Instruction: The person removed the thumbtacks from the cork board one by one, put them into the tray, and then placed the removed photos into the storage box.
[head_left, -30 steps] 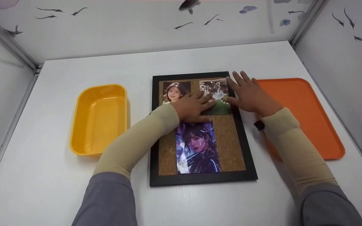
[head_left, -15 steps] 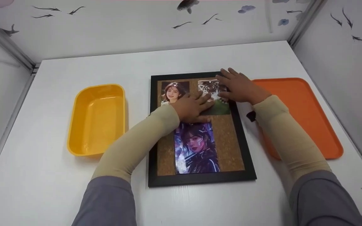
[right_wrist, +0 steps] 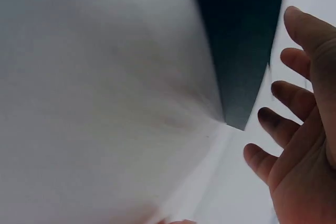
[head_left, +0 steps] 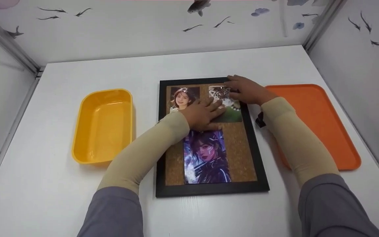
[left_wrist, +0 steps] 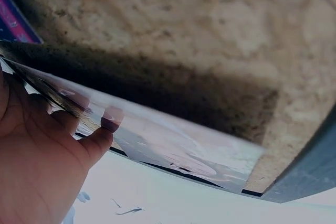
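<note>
A black-framed cork board (head_left: 242,151) lies on the table with three photos on it: a portrait (head_left: 182,97) upper left, a tiger photo (head_left: 230,116) upper right, and a purple illustrated picture (head_left: 207,161) below. My left hand (head_left: 201,115) rests between them, fingers spread onto the tiger photo. In the left wrist view its fingertips touch a glossy photo (left_wrist: 178,135) whose near edge stands off the cork. My right hand (head_left: 248,90) reaches over the board's upper right corner, fingertips at the tiger photo's top edge, beside a small shiny dot. Its fingers are spread and slightly bent in the right wrist view.
To the left stands a deep yellow bin (head_left: 76,131). An orange tray (head_left: 327,131) lies at the right, partly under my right forearm. White panels with painted fish (head_left: 199,7) enclose the table's back and sides.
My right hand has moved left and inward, from the board's right edge to over the tiger photo's upper right corner. The left hand stays where it was.
</note>
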A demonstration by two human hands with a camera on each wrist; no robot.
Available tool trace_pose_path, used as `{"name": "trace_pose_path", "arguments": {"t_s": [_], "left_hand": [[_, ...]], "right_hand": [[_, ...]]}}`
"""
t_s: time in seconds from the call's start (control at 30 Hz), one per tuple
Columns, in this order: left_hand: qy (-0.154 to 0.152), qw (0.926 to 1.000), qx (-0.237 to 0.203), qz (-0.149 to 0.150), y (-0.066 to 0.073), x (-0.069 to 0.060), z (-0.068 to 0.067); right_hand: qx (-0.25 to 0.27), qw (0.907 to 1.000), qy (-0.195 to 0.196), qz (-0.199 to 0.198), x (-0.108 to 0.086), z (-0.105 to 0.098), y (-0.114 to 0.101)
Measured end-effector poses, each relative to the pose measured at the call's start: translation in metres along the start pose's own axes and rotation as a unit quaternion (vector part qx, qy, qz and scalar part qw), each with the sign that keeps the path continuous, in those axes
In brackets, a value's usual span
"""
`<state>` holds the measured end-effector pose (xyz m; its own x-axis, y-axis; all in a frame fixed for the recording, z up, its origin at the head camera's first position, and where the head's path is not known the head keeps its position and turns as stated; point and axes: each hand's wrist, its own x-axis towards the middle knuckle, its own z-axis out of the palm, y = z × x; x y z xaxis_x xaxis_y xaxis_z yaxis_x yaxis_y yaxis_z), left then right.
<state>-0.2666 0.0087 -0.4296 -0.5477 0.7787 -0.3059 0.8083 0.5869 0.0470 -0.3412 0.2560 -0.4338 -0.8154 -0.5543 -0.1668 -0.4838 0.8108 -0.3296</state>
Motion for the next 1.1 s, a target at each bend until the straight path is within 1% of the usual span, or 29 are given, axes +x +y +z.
{"name": "trace_pose_path", "arguments": {"t_s": [0.23, 0.37, 0.47, 0.57, 0.7, 0.97, 1.1], "left_hand": [[-0.005, 0.9997, 0.022, -0.009, 0.0, 0.004, 0.003], [-0.003, 0.9995, 0.031, -0.008, 0.001, 0.005, 0.004], [0.001, 0.9994, 0.033, -0.007, 0.001, 0.005, 0.006], [0.006, 0.9995, 0.03, -0.006, 0.001, 0.004, 0.006], [0.012, 0.9996, 0.026, -0.003, 0.0, 0.003, 0.004], [0.021, 0.9993, 0.031, -0.003, 0.001, 0.0, 0.004], [0.023, 0.9989, 0.04, -0.004, 0.001, 0.001, 0.004]], "right_hand": [[0.047, 0.9983, 0.029, -0.02, 0.005, 0.003, 0.008], [0.065, 0.9971, 0.03, -0.025, 0.007, 0.002, 0.01], [0.1, 0.9945, 0.023, -0.017, 0.01, 0.002, 0.011], [0.142, 0.9896, 0.019, 0.003, 0.014, 0.002, 0.01], [0.173, 0.9846, 0.02, 0.021, 0.019, 0.0, 0.01], [0.189, 0.9814, 0.018, 0.027, 0.023, 0.0, 0.011], [0.181, 0.9832, 0.02, 0.015, 0.026, 0.001, 0.012]]}}
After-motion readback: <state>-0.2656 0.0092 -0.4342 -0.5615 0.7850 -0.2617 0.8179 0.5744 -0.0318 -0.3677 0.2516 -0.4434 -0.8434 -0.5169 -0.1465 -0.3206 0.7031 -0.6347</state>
